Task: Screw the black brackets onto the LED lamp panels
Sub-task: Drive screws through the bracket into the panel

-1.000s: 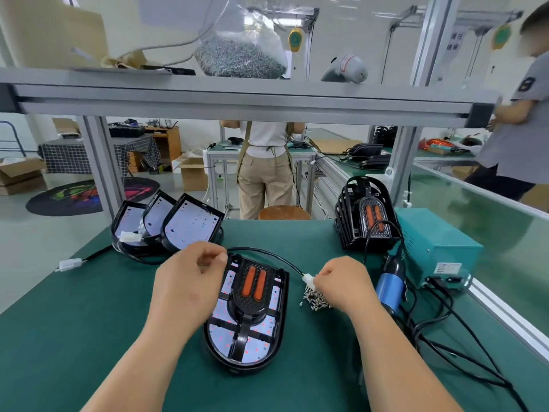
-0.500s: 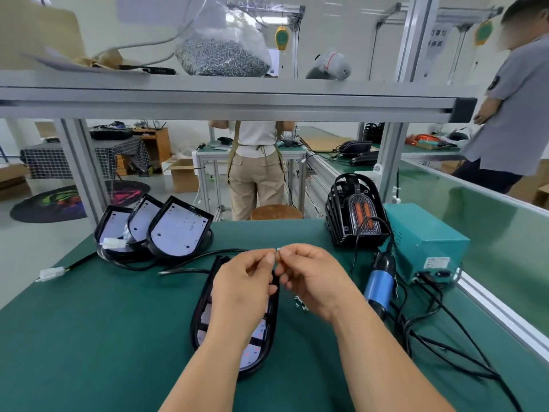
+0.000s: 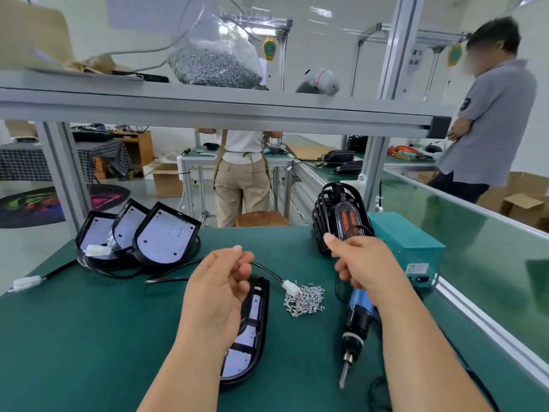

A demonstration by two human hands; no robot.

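Note:
An LED lamp panel (image 3: 256, 319) with a black rim and black bracket bars lies on the green table, mostly hidden under my left hand (image 3: 219, 289). That hand's thumb and fingertips pinch together as if on a small screw, which is too small to see. Loose screws (image 3: 306, 300) lie in a pile right of the panel, beside its white cable plug (image 3: 289, 285). My right hand (image 3: 365, 266) hovers with curled fingers over the rear end of the blue electric screwdriver (image 3: 361, 307); contact is hidden.
Several lamp panels (image 3: 166, 233) lean together at the back left with black cables. A stack of black brackets (image 3: 335, 215) and a teal power box (image 3: 407, 242) stand at the back right. A shelf beam (image 3: 208, 111) hangs overhead. Two people stand beyond the table.
My hands met over the panel, then parted. The right hand has swung right to the screwdriver, and the left hand has stayed above the panel with its fingers pinched.

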